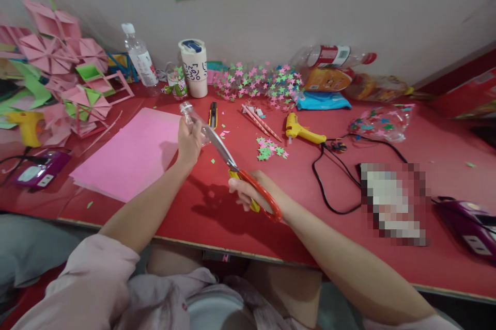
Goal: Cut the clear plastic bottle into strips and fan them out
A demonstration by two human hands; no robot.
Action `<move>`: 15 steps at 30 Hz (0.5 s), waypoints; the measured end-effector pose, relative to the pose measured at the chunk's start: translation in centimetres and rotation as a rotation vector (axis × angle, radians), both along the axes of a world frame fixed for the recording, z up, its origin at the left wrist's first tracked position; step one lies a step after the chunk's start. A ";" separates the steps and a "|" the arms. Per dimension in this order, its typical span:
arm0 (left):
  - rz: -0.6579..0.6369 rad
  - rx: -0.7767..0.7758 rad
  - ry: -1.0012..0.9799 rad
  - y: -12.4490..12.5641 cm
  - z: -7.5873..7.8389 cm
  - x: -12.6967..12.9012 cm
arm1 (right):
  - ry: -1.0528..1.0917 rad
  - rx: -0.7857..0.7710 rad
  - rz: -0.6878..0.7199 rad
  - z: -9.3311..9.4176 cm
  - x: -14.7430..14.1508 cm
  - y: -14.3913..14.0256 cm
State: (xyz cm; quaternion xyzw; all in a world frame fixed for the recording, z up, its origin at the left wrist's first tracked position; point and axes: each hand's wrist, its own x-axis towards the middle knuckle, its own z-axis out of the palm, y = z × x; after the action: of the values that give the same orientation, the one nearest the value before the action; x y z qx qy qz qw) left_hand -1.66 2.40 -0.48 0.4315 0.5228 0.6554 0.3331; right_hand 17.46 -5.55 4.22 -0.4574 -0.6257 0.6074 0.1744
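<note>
My left hand point(189, 141) is closed around a clear plastic bottle piece point(186, 108), its neck pointing up and away; the rest of it is mostly behind my fingers. In my right hand point(253, 190) are scissors point(267, 201) with red and yellow handles. Their blades point(220, 145) look nearly closed and point up-left, with the tips at the bottle piece's right side. Whether the blades touch the plastic I cannot tell. Beyond the blades lies a yellow and black utility knife point(213, 115). Pink paper sheets point(135, 152) lie left of my left hand.
Paper stars point(267, 149) and a yellow glue gun point(304, 131) with a black cord lie to the right. A tumbler point(194, 69) and a water bottle point(140, 59) stand by the wall. Pink folded paper pieces point(58, 51) are piled at left. The red table's front edge point(232, 253) is near my lap.
</note>
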 end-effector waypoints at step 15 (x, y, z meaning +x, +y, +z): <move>-0.901 -0.339 -0.444 -3.3 1.7 2.3 | -0.066 0.598 -0.500 -1.8 1.3 3.3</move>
State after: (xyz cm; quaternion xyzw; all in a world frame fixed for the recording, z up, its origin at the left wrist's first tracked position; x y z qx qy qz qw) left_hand 0.61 -0.90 1.24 0.4042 0.3009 0.4292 0.7495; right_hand 18.72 -2.29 2.41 -0.5439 -0.6496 0.3221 0.4225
